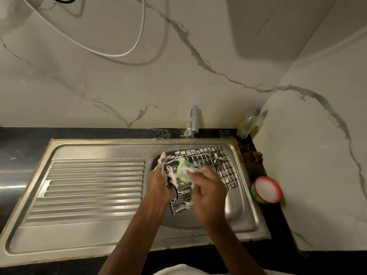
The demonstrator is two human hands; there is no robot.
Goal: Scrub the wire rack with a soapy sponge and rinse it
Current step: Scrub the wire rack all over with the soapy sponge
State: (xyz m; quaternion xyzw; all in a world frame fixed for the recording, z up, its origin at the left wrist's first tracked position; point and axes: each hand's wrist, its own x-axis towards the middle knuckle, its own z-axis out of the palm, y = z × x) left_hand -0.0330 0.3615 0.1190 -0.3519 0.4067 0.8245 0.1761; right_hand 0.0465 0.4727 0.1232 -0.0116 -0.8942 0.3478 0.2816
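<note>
A black wire rack (214, 163), covered in white foam, lies tilted over the steel sink bowl (236, 211). My left hand (159, 179) grips the rack's left edge, with foam on the fingers. My right hand (206, 187) holds a green soapy sponge (183, 169) and presses it on the rack's middle. A thin stream of water falls from the tap (193, 122) onto the rack's far edge. The drain shows under the rack.
A ribbed steel draining board (89, 191) lies to the left of the bowl. On the black counter at the right stand a red-rimmed tub of white soap (267, 189) and a clear bottle (249, 124) in the corner. Marble walls stand behind and to the right.
</note>
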